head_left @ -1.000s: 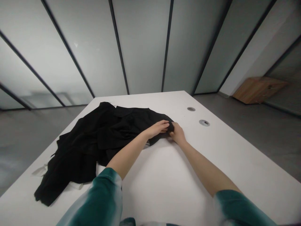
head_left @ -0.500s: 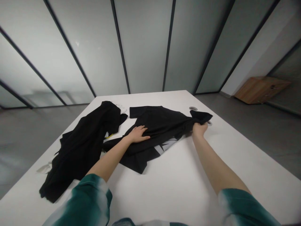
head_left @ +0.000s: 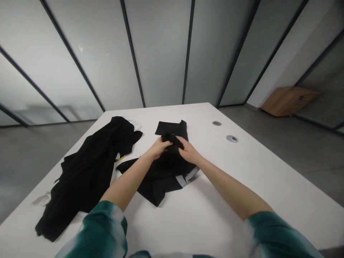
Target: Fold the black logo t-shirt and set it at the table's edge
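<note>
- The green-and-white sleeves lay nearest the camera, both bare forearms reaching out over the white counter
- The black garment lay bunched on the counter in front of the person, a pale strip showing at its near right edge
- The left hand was curled around a fold at the garment's far part, fingers gripping the cloth
- The right hand met it just beside, closed on the same raised fold of the garment
- A second black garment sprawled to the left of the held one, apart from both hands
- Two round cable holes sat in the counter, to the right of the held garment and beyond it
</note>
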A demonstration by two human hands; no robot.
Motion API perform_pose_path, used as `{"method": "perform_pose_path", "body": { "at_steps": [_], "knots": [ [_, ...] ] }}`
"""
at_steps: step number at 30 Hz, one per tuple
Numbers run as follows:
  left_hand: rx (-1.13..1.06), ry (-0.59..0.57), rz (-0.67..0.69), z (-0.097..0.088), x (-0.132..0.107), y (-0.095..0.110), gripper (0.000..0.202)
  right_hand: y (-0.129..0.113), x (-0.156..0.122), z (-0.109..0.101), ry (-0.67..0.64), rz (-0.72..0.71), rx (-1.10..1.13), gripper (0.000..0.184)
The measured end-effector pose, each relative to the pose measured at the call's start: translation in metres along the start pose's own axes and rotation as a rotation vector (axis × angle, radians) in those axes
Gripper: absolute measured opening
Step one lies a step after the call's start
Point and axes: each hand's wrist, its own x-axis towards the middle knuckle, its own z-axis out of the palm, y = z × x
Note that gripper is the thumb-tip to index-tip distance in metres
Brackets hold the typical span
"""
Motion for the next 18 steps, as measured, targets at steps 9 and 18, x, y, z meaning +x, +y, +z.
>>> {"method": "perform_pose_path", "body": {
  "at_steps": [9, 18],
  "knots": [
    [-0.080, 0.159, -0.410, -0.097, -0.042, 0.014, 0.021, 0.082, 0.014, -0.058, 0.256, 0.237, -0.237, 0.038],
    [0.787, -0.324, -0.354, -0.100, -0.049, 0.016, 0.052, 0.084, 0.056, 0.006, -0.349, 0.175, -0.741, 0.064]
  ]
}}
